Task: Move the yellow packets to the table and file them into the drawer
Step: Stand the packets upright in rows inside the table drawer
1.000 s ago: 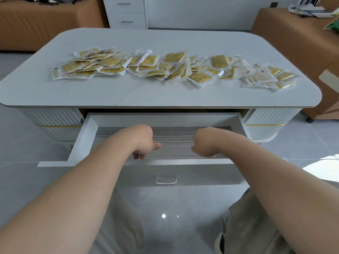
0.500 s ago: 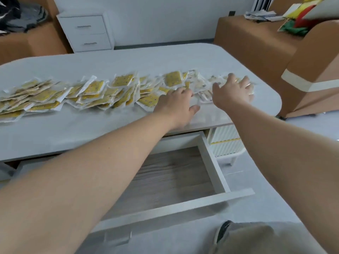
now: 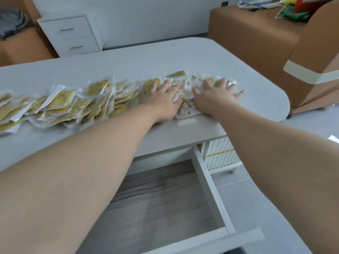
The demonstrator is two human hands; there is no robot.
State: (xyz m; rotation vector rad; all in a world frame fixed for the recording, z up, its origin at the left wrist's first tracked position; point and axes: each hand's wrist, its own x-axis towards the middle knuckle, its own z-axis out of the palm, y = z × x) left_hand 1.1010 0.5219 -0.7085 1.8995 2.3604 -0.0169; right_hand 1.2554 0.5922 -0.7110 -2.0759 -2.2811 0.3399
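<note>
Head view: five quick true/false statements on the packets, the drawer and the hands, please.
1. The drawer under the table is pulled open. True.
2. Some yellow packets lie inside the drawer. False: the part of its wood-grain floor in view holds none; the packets lie in a row on the table.
3. The left hand and the right hand both lie on packets at the right end of the row. True.
4. The left hand holds one packet lifted clear of the table. False: its fingers are spread flat on the pile.
5. A white two-drawer cabinet stands beyond the table, at the back left. True.
</note>
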